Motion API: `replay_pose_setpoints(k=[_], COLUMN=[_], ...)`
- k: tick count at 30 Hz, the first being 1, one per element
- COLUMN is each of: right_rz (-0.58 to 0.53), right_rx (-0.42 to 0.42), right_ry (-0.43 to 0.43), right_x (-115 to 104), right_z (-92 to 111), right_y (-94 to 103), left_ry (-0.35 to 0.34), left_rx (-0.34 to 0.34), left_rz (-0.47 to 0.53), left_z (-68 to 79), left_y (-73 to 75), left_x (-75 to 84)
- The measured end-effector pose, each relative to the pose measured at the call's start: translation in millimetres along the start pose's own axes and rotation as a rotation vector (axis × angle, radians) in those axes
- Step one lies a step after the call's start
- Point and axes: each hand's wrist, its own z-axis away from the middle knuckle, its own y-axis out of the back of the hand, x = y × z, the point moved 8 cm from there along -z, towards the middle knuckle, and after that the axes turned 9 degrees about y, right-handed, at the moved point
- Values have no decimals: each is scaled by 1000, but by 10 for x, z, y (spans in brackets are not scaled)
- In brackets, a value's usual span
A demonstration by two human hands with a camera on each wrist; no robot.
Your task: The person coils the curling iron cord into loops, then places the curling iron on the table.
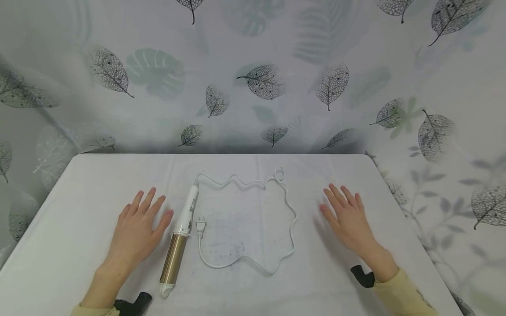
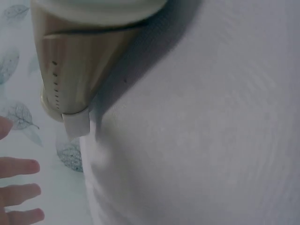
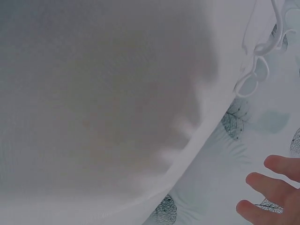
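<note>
Curling iron with white plastic handle, gold cylindrical barrel and white tip (image 1: 178, 245) lies aslant on the white cloth-covered table (image 1: 253, 237), left of centre, handle toward the far edge, tip toward the person. Thin white cord (image 1: 215, 267) leaves the handle's far end, wavers to the right, makes a small curl, then bends toward the person and back left in a wide, uneven ring. Its white two-pronged plug (image 1: 200, 226) lies just right of the iron, near where handle meets barrel, prongs pointing away from the person. Faint grey specks on the cloth inside the ring. Bare left hand (image 1: 136, 232) just left of the iron: palm down, fingers extended and a little spread, thumb out toward the handle but apart from it; grasps nothing. Bare right hand (image 1: 349, 221) well to the right, beyond the cord and apart from it: palm down, fingers extended, nothing held. Whether either palm touches the cloth is hard to tell. Left wrist view catches a row of small dark marks along the barrel. Black bands at both wrists, pale yellow sleeves (image 1: 401, 294) behind. White backdrop printed with dark skeleton leaves and pale green foliage (image 1: 237, 44) stands beyond the table.
</note>
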Motion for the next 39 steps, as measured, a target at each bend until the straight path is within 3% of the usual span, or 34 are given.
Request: replay_pose_setpoints(k=[4,11,19,24,29,36,39], right_rz=[-14,-71,-107,-127,-145,-173,-199], right_rx=[-13,-5,53,96,132,126,132], right_ry=[1,28,111,135,168,187,193], right_x=[-56,-241,-523,-623,-729,-838,-872], right_z=[-36,-114,-243,-286,-346,-401,-420], right_y=[-76,-169,-98,-37,61,149,181], left_ry=[12,111,229,245,210,228,200], left_rx=[-51,-218,-374,-465,-477,-445,-409], left_rz=[41,112,107,111,110,166,180], left_z=[-19,-21,44,113,152,143,90], left_y=[-69,-295,-440,-523,-558,-549,-493], left_x=[72,191,118,102,169,170,212])
